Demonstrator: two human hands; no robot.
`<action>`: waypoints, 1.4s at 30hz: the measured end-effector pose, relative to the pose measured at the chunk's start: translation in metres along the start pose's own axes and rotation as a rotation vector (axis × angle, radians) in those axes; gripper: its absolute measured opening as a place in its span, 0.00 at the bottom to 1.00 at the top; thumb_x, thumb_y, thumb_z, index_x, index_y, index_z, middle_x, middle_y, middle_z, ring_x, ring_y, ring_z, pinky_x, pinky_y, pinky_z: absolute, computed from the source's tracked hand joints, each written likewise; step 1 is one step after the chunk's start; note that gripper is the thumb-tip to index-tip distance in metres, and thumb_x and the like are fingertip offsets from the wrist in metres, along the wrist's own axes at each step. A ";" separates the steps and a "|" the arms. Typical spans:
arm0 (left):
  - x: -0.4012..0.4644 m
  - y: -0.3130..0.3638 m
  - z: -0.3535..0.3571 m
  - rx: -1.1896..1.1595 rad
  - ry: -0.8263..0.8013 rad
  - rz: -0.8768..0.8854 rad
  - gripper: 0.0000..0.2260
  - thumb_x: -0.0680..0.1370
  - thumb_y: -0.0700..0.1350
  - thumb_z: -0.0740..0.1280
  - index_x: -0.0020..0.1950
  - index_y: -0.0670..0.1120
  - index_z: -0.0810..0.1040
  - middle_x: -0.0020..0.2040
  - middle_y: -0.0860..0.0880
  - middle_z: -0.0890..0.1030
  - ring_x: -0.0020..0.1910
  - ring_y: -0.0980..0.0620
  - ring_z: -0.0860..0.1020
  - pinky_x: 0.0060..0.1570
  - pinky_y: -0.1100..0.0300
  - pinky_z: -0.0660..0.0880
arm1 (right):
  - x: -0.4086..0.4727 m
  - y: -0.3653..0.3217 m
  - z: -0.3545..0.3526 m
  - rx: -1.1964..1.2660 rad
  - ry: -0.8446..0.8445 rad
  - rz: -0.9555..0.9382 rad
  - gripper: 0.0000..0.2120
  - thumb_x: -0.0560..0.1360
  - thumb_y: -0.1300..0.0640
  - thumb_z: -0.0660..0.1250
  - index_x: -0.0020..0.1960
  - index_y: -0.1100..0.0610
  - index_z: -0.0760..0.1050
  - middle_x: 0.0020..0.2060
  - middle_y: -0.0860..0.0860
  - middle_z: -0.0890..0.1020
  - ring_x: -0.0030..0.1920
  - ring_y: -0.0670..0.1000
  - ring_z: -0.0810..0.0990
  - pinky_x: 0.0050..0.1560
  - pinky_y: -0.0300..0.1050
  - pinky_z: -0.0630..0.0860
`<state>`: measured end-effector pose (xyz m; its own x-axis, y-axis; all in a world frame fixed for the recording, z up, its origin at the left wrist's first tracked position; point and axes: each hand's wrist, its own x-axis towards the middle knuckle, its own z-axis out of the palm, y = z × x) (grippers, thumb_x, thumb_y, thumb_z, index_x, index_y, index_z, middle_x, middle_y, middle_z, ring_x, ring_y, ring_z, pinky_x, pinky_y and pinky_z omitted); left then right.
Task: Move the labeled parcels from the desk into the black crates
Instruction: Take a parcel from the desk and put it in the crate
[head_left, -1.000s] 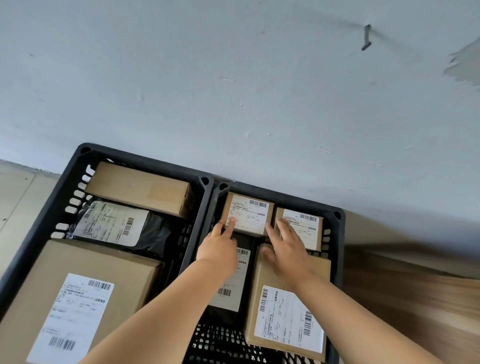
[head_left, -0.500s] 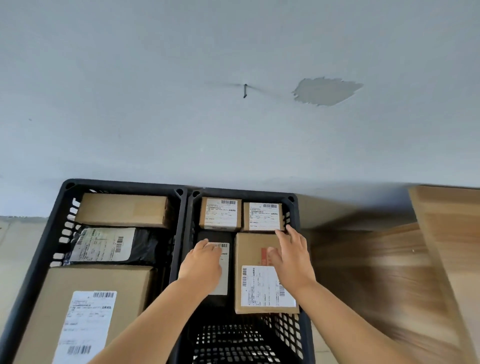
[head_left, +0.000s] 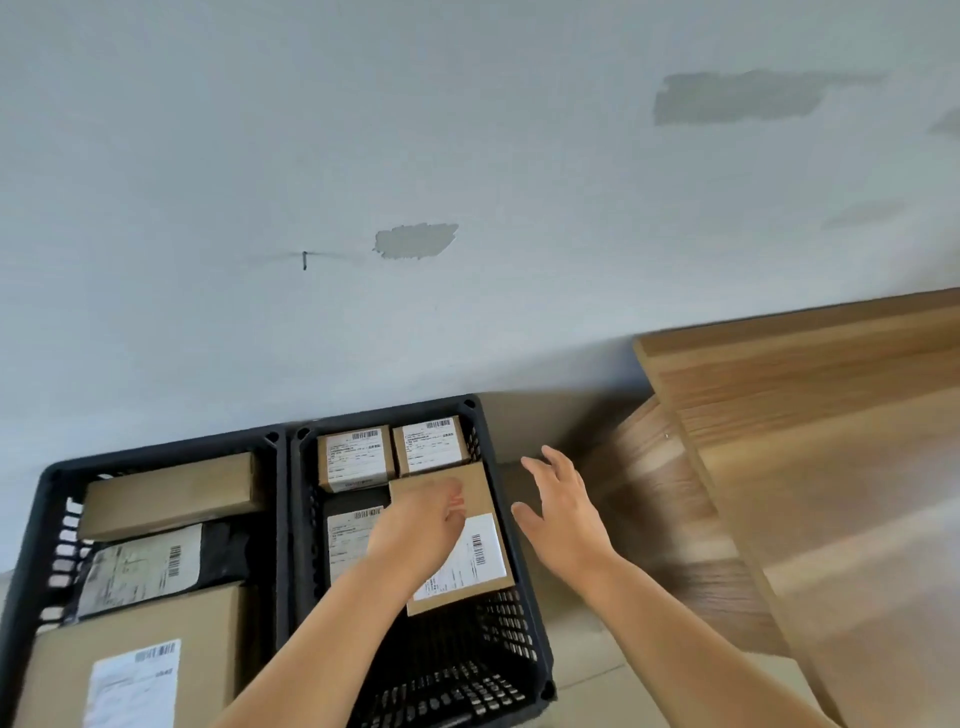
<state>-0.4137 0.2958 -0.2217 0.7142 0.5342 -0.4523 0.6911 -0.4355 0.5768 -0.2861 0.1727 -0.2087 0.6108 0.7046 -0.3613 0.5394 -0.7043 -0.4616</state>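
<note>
Two black crates stand side by side on the floor against the wall. The right crate (head_left: 524, 618) holds two small labeled boxes (head_left: 353, 457) at its far end, a black parcel with a white label (head_left: 350, 540) and a flat brown labeled box (head_left: 467, 551). My left hand (head_left: 421, 525) hovers over the flat box with loosely curled fingers and holds nothing. My right hand (head_left: 563, 509) is open, fingers spread, in the air just right of the crate's rim. The left crate (head_left: 31, 545) contains a plain long box (head_left: 171, 493), a black bag (head_left: 150, 561) and a large labeled box (head_left: 135, 660).
A wooden desk (head_left: 831, 467) fills the right side, its top surface bare in what shows. The grey wall (head_left: 363, 156) runs behind the crates. The near half of the right crate shows its perforated floor.
Both hands have lifted off the parcels in the right crate. My right hand has swung right, out past the crate's rim. The view has turned right, toward the desk.
</note>
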 end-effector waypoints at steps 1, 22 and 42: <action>-0.005 0.012 0.001 -0.012 -0.001 0.007 0.19 0.80 0.45 0.57 0.71 0.52 0.68 0.66 0.51 0.75 0.60 0.50 0.76 0.52 0.59 0.74 | -0.007 0.006 -0.010 0.000 0.009 0.001 0.26 0.80 0.53 0.61 0.76 0.51 0.58 0.77 0.46 0.53 0.76 0.47 0.52 0.71 0.45 0.61; -0.082 0.411 0.246 0.064 -0.026 0.342 0.18 0.79 0.54 0.62 0.68 0.55 0.71 0.63 0.57 0.77 0.60 0.58 0.75 0.48 0.64 0.70 | -0.223 0.383 -0.242 0.177 0.320 0.207 0.24 0.78 0.55 0.61 0.74 0.50 0.63 0.70 0.46 0.69 0.69 0.48 0.67 0.64 0.43 0.67; -0.023 0.700 0.414 -0.025 -0.147 0.556 0.12 0.78 0.50 0.64 0.61 0.52 0.77 0.54 0.56 0.80 0.53 0.57 0.78 0.56 0.58 0.75 | -0.282 0.659 -0.416 0.141 0.507 0.357 0.19 0.77 0.57 0.63 0.68 0.50 0.71 0.64 0.44 0.72 0.67 0.45 0.69 0.61 0.38 0.66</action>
<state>0.0994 -0.3215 -0.0886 0.9785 0.1230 -0.1653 0.2060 -0.6039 0.7700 0.1388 -0.5265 -0.0740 0.9560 0.2758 -0.0999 0.1919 -0.8456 -0.4981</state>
